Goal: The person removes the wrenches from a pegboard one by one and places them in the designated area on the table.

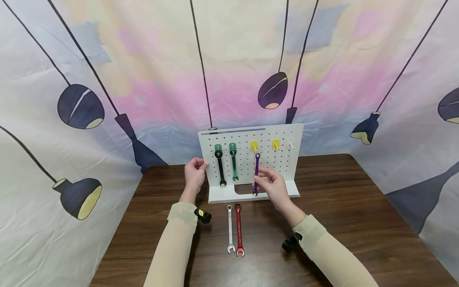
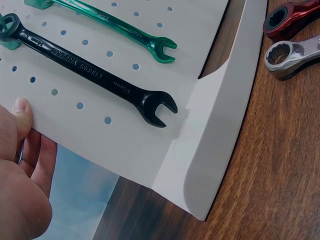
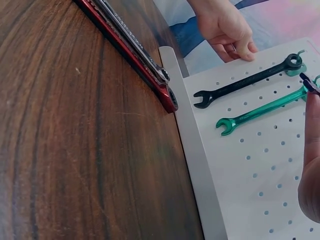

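A white pegboard stand point(image 1: 247, 132) stands upright on the table. My left hand point(image 1: 195, 175) pinches its left edge, thumb on the front face in the left wrist view. In my right hand point(image 1: 273, 186) is a purple combination wrench point(image 1: 256, 171), held upright in front of the board. The wrench's ring end is just below a yellow hook point(image 1: 254, 145); whether they touch I cannot tell. On green hooks to the left hang a black wrench point(image 2: 85, 70) and a green wrench point(image 2: 117, 26), open ends down. Only part of the right hand shows in the right wrist view.
A silver wrench point(image 1: 230, 229) and a red wrench point(image 1: 239, 230) lie side by side on the brown wooden table point(image 1: 344, 207), in front of the stand. Another yellow hook point(image 1: 275, 144) and a white hook point(image 1: 291, 145) are on the board's right. A printed cloth point(image 1: 236, 48) hangs behind.
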Available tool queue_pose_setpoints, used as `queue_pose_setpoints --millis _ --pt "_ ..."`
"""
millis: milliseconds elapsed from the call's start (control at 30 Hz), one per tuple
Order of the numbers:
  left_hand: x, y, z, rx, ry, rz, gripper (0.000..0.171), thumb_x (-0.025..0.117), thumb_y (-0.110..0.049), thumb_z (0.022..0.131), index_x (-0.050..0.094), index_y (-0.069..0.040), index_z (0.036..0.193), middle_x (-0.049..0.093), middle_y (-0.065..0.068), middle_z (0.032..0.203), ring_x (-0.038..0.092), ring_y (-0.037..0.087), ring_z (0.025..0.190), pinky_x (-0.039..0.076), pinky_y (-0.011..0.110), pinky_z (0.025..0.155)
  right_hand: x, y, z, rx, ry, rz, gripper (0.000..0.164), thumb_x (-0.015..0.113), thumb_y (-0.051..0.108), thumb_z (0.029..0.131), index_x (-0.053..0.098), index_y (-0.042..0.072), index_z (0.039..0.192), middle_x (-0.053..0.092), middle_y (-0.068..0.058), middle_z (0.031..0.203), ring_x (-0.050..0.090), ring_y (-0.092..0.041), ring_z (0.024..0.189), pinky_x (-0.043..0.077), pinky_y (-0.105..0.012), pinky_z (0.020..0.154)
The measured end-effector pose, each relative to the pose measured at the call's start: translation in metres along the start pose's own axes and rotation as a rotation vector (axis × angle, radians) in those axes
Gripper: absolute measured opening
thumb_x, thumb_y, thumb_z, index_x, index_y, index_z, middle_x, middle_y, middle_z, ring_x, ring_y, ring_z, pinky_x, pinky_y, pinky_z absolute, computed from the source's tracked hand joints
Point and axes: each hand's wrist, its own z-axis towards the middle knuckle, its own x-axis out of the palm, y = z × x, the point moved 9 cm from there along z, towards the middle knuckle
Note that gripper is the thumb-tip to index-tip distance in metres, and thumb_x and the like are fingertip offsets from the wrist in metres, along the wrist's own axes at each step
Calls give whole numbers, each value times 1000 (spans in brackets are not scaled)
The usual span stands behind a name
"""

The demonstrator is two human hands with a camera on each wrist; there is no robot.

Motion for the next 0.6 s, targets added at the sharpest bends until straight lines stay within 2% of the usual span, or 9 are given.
queue_pose_setpoints --millis 133,300,400,600 --pt "-1 1 0 2 -2 -5 11 76 3 97 67 0 93 62 -1 86 55 12 78 46 20 63 0 -5 -3 29 10 -8 40 72 2 101 60 -13 136 70 -8 107 77 -21 87 64 -36 79" --pt "-1 1 1 -3 -2 0 10 76 3 98 67 1 94 61 0 87 55 13 78 46 20 64 0 -12 -7 67 32 17 41 73 1 101 59 -13 137 70 -9 106 77 -42 95 64 -41 81" --pt "-1 1 1 -5 0 7 9 75 2 99 67 1 95 61 1 88 55 13 80 46 21 65 -1 -18 -9 81 32 14 40 74 1 100 60 -11 136 71 -9 107 74 -48 98 64 -40 81" --pt "1 2 1 -5 4 11 9 75 1 99 67 1 95 62 4 89 55 15 81 46 21 65 -2 -24 -14 95 28 -37 39 75 4 99 62 -10 134 73 -12 109 77 -25 88 64 -36 78"
